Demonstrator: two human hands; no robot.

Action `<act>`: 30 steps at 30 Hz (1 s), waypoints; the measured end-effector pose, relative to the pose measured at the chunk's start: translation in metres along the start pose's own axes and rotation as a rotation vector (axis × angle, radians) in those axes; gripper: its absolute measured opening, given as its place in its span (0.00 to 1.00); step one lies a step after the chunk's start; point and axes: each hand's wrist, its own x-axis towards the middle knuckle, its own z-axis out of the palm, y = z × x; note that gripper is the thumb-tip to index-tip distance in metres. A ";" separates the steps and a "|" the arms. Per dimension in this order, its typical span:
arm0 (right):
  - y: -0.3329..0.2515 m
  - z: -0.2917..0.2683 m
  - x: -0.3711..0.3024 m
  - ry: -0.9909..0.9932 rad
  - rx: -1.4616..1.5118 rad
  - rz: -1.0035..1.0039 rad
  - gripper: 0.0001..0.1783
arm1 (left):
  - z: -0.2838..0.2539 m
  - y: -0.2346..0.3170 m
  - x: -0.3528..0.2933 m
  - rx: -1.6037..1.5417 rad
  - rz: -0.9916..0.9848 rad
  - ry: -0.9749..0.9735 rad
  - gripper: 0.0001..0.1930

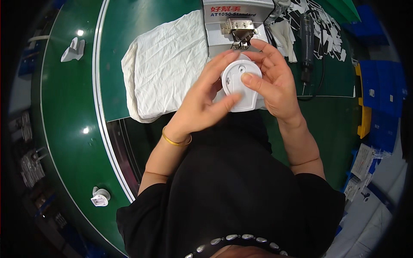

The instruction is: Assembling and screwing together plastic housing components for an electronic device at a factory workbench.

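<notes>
Between my hands is a white plastic housing, round at the top and straighter toward its lower end, with a small hole near the top. My left hand wraps its left side, the thumb slightly blurred by its lower face. On the other side my right hand grips it, thumb pressed on the face and fingers curled behind the upper edge. Just beyond my fingers stands a grey tabletop machine with a metal head. The back of the housing is hidden.
A folded white cloth covers the table left of the machine. To the right lie a black electric screwdriver with a cable and scattered white strips. Two white parts rest on the green surface at left. Blue bins stand far right.
</notes>
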 end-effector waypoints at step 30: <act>-0.002 -0.196 0.048 0.563 -0.625 0.317 0.23 | -0.010 -0.048 -0.021 0.670 0.159 0.002 0.42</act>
